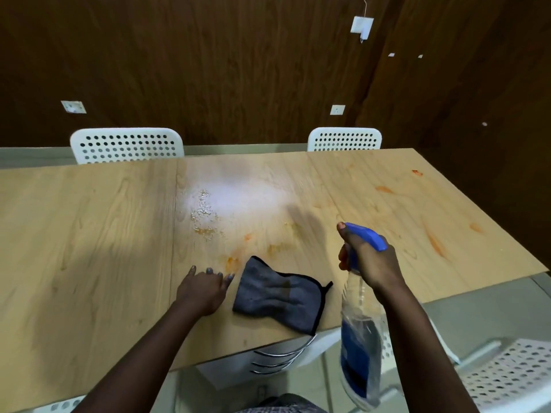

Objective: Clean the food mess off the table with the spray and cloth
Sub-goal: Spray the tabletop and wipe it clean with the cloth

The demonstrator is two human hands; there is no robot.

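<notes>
My right hand (pixel 371 263) grips the neck of a clear spray bottle (pixel 360 338) with a blue trigger head, held in the air above the table's near edge, nozzle pointing away over the table. A grey cloth (pixel 280 293) with black trim lies crumpled on the wooden table (pixel 89 234) near the front edge. My left hand (pixel 204 289) rests flat on the table just left of the cloth, fingers spread. Orange food smears (pixel 232 262) lie beyond the cloth and further smears (pixel 435 242) on the right part. Wet droplets (pixel 204 208) glisten mid-table.
Two white perforated chairs (pixel 126 146) (pixel 344 140) stand at the far side against a dark wood wall. Another white chair (pixel 507 380) stands at the near right, and one with chrome legs (pixel 283 353) is tucked under the front edge.
</notes>
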